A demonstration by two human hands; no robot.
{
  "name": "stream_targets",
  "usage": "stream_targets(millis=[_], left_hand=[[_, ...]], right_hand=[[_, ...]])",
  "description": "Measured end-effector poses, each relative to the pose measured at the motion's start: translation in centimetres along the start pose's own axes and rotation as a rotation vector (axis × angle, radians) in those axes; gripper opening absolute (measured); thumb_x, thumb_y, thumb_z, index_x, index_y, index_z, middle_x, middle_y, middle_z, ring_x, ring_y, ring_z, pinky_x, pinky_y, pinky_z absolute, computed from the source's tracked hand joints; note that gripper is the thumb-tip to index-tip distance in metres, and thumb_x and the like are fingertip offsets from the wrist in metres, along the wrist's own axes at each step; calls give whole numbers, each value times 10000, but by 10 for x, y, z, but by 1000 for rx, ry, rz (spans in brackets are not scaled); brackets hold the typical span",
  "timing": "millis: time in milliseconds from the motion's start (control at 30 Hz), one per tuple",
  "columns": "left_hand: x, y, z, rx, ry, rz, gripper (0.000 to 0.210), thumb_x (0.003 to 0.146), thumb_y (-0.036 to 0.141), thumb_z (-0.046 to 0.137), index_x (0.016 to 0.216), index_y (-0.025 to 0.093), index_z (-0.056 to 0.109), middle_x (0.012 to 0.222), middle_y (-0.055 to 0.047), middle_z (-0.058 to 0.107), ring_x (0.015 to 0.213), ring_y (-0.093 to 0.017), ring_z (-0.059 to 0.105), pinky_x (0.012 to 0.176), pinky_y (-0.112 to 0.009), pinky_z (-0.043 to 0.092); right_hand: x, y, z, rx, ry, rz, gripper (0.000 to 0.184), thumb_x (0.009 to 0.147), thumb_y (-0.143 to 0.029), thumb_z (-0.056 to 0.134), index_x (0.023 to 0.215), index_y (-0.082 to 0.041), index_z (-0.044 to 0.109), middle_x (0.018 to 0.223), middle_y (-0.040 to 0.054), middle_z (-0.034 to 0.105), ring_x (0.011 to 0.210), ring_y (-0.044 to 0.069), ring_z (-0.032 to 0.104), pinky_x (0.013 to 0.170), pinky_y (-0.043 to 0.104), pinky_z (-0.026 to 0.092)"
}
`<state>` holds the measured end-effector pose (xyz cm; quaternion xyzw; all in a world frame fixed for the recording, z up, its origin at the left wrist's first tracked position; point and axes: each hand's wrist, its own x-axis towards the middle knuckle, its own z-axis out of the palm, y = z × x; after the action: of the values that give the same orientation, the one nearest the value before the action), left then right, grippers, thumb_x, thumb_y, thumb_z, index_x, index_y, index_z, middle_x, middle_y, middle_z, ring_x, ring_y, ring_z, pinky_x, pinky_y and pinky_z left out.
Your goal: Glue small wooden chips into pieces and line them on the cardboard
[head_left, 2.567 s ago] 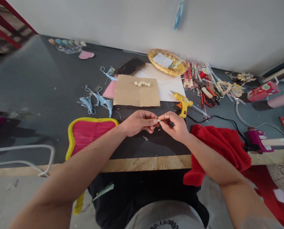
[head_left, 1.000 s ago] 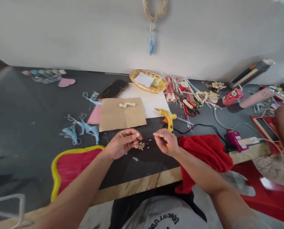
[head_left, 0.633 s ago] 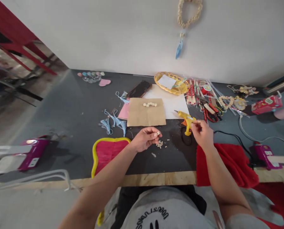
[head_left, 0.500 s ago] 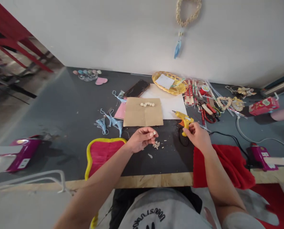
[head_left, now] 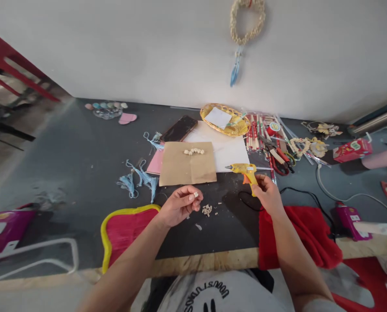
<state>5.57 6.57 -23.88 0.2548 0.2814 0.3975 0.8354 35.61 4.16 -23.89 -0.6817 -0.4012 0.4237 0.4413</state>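
Between the thumb and finger of my left hand [head_left: 182,204] is a small cream-coloured piece [head_left: 196,195]; its exact kind is too small to tell. My right hand [head_left: 267,193] grips the handle of a yellow glue gun [head_left: 245,171], whose nozzle points left. Just right of my left hand, a little heap of similar cream pieces [head_left: 207,210] lies on the dark table. Beyond it, a row of cream clusters [head_left: 194,151] rests on a folded brown paper sheet [head_left: 187,167].
Blue tassels [head_left: 141,177] and a pink, yellow-edged mat [head_left: 128,229] lie left. A phone [head_left: 179,128], a wicker basket [head_left: 209,107], scissors [head_left: 281,167] and wrapped sticks [head_left: 253,130] stand at the back. A red cloth [head_left: 297,234] lies under my right forearm. A beaded wreath [head_left: 233,26] hangs on the wall.
The glue gun has lifted slightly and turned more level, its nozzle swinging left. My left hand still pinches the small piece. The whole view has shifted a little.
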Motion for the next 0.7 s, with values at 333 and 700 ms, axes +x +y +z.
stream_targets(millis=[333, 700], left_hand=[[6, 2, 9, -51, 75, -12, 258, 640, 241, 880, 768, 96, 709, 723, -46, 680, 550, -74, 587, 525, -179, 544], [15, 11, 20, -160, 97, -33, 124, 729, 121, 794, 790, 93, 690, 724, -36, 655, 557, -55, 575, 546, -157, 553]], right_hand=[[-21, -14, 8, 374, -360, -52, 281, 709, -261, 688, 968, -183, 611, 760, 8, 591, 607, 114, 529, 506, 248, 424], [-45, -46, 37, 181, -504, -405, 330, 932, -488, 528, 1022, -198, 656, 767, 29, 590, 629, 129, 518, 543, 267, 419]])
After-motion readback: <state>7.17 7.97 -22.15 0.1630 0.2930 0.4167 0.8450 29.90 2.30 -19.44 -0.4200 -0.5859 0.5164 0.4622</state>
